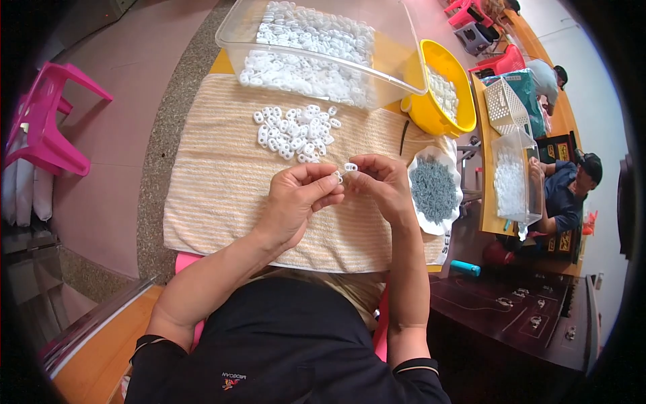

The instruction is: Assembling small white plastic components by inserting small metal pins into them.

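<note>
My two hands meet over a beige striped towel (pixel 222 168). My left hand (pixel 296 200) pinches a small white plastic piece (pixel 338 177) between thumb and fingertips; the fingers partly cover it. Close beside it, my right hand (pixel 385 183) grips a white oval piece with two holes (pixel 350 167). Whether the two pieces touch is too small to tell. Just beyond my hands lies a loose pile of similar white two-holed pieces (pixel 296 132). To the right of my right hand, a white scalloped dish (pixel 455 176) holds many small grey parts (pixel 434 188).
A clear plastic bin (pixel 397 67) of white pieces stands at the far edge. Beside it is a yellow basin (pixel 420 118) with pale pieces. A thin black strip (pixel 404 138) lies on the towel. Right, a person (pixel 568 192) works at another table; left stands a pink stool (pixel 50 128).
</note>
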Action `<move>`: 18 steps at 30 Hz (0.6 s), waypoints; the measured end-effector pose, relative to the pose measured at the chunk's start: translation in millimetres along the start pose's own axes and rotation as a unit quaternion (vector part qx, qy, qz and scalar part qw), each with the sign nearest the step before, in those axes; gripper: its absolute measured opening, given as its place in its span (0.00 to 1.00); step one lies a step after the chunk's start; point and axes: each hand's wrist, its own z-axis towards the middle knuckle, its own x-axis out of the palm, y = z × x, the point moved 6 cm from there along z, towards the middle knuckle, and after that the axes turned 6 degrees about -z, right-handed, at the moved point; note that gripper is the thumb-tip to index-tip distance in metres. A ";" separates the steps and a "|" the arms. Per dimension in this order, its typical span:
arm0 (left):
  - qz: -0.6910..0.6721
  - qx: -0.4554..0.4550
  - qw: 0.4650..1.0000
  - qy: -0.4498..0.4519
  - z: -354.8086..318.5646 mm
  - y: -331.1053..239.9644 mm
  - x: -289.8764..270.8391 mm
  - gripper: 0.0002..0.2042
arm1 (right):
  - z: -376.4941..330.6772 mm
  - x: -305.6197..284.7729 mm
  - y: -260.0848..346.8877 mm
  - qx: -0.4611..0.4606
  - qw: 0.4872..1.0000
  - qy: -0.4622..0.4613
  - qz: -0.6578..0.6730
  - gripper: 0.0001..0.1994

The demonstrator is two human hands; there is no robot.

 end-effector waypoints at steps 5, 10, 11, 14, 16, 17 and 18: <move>-0.005 0.001 1.000 -0.002 0.2 0.7 -0.9 0.08 | -4.1 1.8 -1.8 0.007 0.999 0.021 0.041 0.11; -0.007 -0.006 1.000 -0.004 0.2 1.9 -1.6 0.08 | -5.5 1.7 -3.1 0.011 0.997 0.032 0.066 0.11; -0.004 -0.006 1.000 -0.003 0.2 2.1 -1.4 0.08 | -5.8 1.1 -3.8 0.011 0.997 0.031 0.067 0.11; -0.006 -0.008 1.000 -0.006 0.4 2.9 -1.6 0.08 | -6.9 1.4 -4.6 0.006 0.997 0.037 0.069 0.11; -0.005 -0.006 1.000 -0.003 0.5 2.8 -1.7 0.08 | -8.5 4.0 -5.1 0.029 0.994 0.051 0.091 0.11; -0.004 -0.004 1.000 0.001 0.5 2.5 -1.5 0.08 | -9.9 5.2 -2.9 0.030 0.994 0.051 0.091 0.11; -0.004 -0.004 1.000 0.000 0.3 2.4 -1.5 0.08 | -12.0 8.7 -0.2 0.035 0.993 0.063 0.098 0.11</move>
